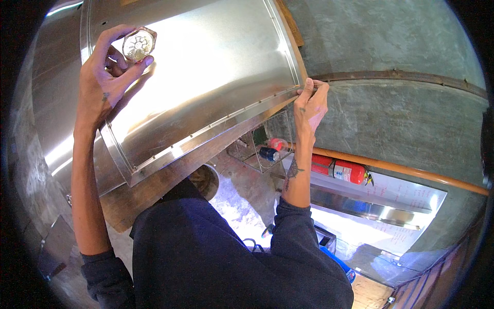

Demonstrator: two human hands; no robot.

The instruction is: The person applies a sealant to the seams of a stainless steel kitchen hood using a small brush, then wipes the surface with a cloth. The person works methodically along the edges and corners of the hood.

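Note:
In my left hand [105, 77] is a small clear faceted glass [139, 45], its patterned round base turned toward me. Thumb and fingers grip its sides above a shiny metal panel [226, 62]. That panel has raised, ribbed edges and reflects a bright light. At its right front corner is my right hand [312, 103], with thumb and fingers pinched together against or just beside the edge. Whatever lies between those fingertips, if anything, is too small to make out.
Under the panel, a wooden board [141, 198] runs along its near edge. Below right are a wire rack [257, 166], a red fire extinguisher [350, 171], an orange pipe [401, 169] and a white written board [411, 198]. A grey wall [391, 113] rises at right.

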